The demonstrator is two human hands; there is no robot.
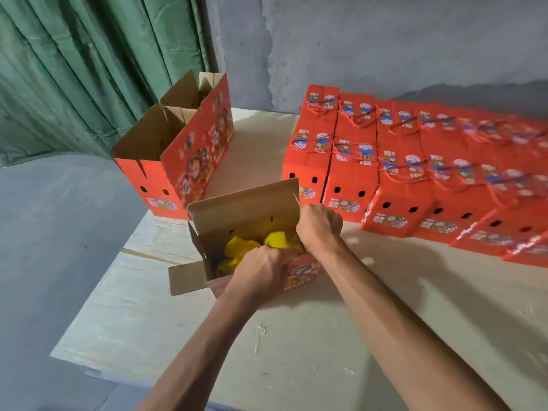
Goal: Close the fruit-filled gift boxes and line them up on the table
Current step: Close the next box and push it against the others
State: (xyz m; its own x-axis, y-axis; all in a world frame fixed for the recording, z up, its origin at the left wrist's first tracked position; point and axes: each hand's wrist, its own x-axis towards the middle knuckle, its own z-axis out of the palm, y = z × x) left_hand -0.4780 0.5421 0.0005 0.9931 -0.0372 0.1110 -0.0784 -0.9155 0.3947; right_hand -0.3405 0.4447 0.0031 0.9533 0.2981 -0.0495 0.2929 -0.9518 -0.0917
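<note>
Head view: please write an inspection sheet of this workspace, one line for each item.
Surface: pale table, scuffed.
Job's things: open box near the front, flaps up, yellow-netted fruit inside; two more open boxes behind it on the left; closed boxes in rows on the right, red cord handles on top.
Clutter: nothing seen.
Grips: left hand holds the box's near wall; right hand holds its right end.
Cables: nothing seen.
Surroundings: green curtain, grey wall, grey floor.

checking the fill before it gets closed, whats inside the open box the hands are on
The open box holds fruit in yellow foam netting. The left hand and right hand cover part of the inside, so the count and bottom are hidden.
</note>
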